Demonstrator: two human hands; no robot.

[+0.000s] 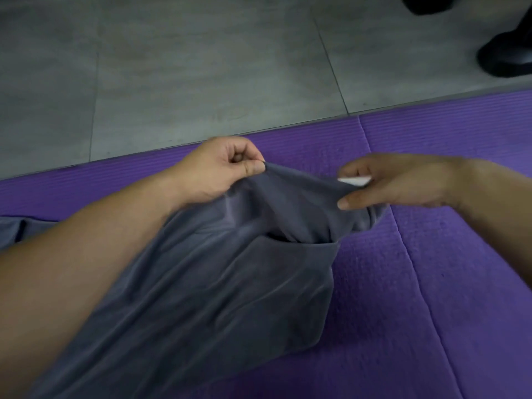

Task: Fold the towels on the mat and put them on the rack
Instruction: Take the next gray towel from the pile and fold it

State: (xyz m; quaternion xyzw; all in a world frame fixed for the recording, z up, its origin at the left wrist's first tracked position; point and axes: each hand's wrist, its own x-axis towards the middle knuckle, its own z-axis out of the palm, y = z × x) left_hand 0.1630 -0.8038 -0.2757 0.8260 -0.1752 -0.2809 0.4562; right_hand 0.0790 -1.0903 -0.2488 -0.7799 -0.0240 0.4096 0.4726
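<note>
the left hand (218,168) is closed into a loose fist; its thumb (252,168) and forefinger pinch the top edge of the grey towel (230,283), and the other fingers are curled into the palm; the right hand (403,182) is slightly blurred, with its thumb below the same edge and its fingers (352,170) above it, so the cloth is pinched between them; a small white tag (355,180) shows in that gap, just under the fingertips; whether the tag itself is gripped or only lies against the fingers i cannot tell.

between the two sets of fingertips the towel's edge sags in a shallow curve; below the fingers the cloth hangs toward the person in long soft folds, passing under the left forearm; a folded-over layer shows below and between the two hands, its straight edge running down from under the right thumb; the lower part of the towel lies on the purple mat (431,283), which spreads under both hands and out beyond the right fingers; creases cross the mat below the right wrist.

beyond the left knuckles the mat ends at a grey tiled floor (201,67); well behind the left wrist, at the frame's edge, a strip of another grey cloth (11,228) lies on the mat; far beyond the right hand, on the tiles, stand black shoes (503,56).
</note>
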